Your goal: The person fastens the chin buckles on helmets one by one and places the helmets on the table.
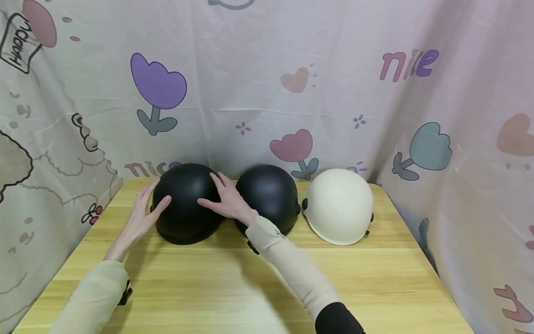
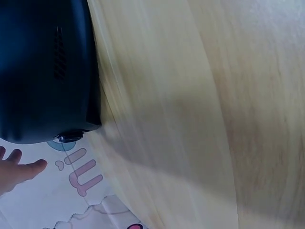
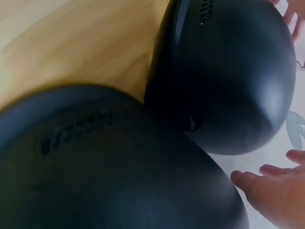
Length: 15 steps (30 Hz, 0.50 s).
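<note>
Left hand (image 1: 139, 218): I see thumb and fingers apart, beside left helmet (image 1: 185, 218).
Right hand (image 1: 229, 202): fingers apart, at this helmet's right.

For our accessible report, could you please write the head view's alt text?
A person's left hand and right hand flank the leftmost black helmet; a second black helmet and a cream helmet follow rightward on a wooden table.
</note>
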Available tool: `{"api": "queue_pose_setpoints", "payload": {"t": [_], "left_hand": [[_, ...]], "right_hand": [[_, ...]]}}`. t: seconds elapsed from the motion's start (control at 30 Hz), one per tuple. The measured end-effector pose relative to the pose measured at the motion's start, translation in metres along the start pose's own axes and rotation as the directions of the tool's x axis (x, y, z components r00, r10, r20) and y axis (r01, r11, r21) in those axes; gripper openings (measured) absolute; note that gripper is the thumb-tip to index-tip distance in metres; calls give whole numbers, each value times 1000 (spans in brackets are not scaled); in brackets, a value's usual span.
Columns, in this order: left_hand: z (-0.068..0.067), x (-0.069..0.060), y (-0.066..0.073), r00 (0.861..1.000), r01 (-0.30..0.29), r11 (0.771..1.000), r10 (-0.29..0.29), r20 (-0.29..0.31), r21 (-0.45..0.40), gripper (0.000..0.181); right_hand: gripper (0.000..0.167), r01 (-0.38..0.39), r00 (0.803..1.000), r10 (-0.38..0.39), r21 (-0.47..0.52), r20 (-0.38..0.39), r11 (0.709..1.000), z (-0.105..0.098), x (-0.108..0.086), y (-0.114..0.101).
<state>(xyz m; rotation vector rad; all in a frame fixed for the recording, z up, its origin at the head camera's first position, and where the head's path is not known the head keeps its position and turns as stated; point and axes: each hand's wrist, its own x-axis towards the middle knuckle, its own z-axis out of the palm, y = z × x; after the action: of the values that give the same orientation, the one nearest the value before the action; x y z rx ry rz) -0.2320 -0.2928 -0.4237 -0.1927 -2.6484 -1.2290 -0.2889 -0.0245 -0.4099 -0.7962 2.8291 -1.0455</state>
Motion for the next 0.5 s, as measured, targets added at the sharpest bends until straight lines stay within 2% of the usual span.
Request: {"api": "queue_pose_setpoints", "payload": {"t": [0.27,0.5], "left_hand": [[-3,1,-6,999,31,999,-30,10,-19,72],[-1,10,-9,999,49,998,-49,15,-37,73]], "right_hand": [[89,-37,999,36,126,11,991,18,7,2],[86,-78,997,81,239,-4,968,28,11,6]]}}
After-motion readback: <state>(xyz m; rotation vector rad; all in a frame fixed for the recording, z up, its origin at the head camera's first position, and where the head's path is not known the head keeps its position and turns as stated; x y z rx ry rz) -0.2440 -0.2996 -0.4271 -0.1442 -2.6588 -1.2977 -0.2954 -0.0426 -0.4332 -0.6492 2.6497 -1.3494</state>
